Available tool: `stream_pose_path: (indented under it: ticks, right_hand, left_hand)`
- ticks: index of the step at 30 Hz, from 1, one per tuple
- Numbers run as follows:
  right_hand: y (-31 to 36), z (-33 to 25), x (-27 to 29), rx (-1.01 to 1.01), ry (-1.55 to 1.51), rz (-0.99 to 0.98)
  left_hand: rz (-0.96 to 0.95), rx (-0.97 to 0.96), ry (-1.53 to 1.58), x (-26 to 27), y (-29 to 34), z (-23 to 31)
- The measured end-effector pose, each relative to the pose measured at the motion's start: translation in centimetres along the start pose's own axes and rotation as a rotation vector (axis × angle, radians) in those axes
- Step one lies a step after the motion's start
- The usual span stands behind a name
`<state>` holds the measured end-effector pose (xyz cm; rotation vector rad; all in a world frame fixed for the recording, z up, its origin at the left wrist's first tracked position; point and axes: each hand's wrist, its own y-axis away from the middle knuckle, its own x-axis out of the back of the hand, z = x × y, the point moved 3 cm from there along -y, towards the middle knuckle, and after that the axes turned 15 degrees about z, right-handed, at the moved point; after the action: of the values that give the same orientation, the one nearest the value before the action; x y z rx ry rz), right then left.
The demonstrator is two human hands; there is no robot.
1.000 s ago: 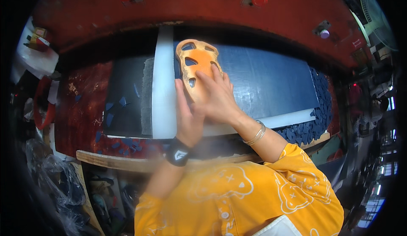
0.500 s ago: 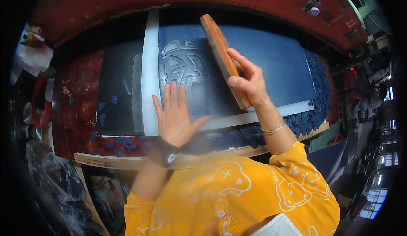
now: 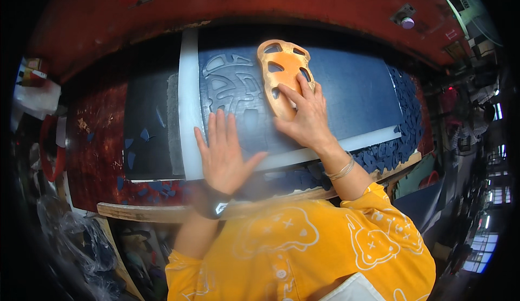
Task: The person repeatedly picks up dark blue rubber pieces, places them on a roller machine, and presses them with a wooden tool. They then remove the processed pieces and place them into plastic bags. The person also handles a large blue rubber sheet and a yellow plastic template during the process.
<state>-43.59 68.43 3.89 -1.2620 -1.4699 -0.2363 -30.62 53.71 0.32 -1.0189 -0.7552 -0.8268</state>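
A dark blue sheet [image 3: 352, 92] lies in front of me, with curved cut outlines pressed into its left part. Just right of those outlines, a sole-shaped orange cutting die [image 3: 279, 73] with several holes lies almost flat on the sheet. My right hand [image 3: 306, 114] grips its near end, fingers over the top by the holes and thumb at the near edge. My left hand [image 3: 223, 152] rests flat and spread on the sheet below the cut outlines, holding nothing.
A white strip [image 3: 189, 95] runs along the sheet's left side, beside a black board [image 3: 151, 117]. Dark blue scraps [image 3: 398, 133] pile up at the right. Across the back stands a red machine beam [image 3: 216, 0] with red buttons. A wooden rail [image 3: 146, 212] edges the table near me.
My right hand has tipped the cutting die from on edge down toward the sheet, so its broad face now shows. My left hand keeps its place. The view has shifted slightly.
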Motion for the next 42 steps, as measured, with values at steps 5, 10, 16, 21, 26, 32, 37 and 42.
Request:
stream_pose_path:
  ticks: [5, 10, 16, 21, 26, 32, 37, 42]
  right_hand:
    - [0.4, 1.7, 0.4, -0.014, -0.066, 0.023]
    - [-0.8, 9.9, 7.0, -0.028, -0.314, 0.656]
    - [-3.7, 20.6, 19.1, -0.129, -0.054, 1.373]
    - [-3.0, 22.8, 21.0, -0.223, -0.161, 1.168]
    - [9.1, 17.9, 19.1, -0.322, -0.474, 0.965]
    - [22.5, 8.4, 11.6, 0.185, -0.05, -0.153]
    - [23.2, 6.3, 11.8, 0.198, -0.013, -0.085]
    - [23.0, 5.9, 12.1, 0.182, 0.021, -0.103]
  left_hand:
    - [0.218, -0.032, 0.011, 1.1, 1.6, 1.4]
    - [0.098, -0.129, 0.855, 1.2, 7.7, 7.2]
    - [0.207, -0.353, 0.725, -0.7, 10.7, 8.5]
    - [0.22, -0.312, 0.637, -1.3, 11.8, 8.1]
    - [0.254, -0.193, 0.477, -1.2, 13.1, 8.7]
    - [0.272, -0.14, 0.431, -1.2, 14.2, 9.1]
    - [0.287, -0.113, 0.411, -1.1, 14.3, 9.4]
    - [0.288, -0.122, 0.396, -1.0, 14.2, 9.4]
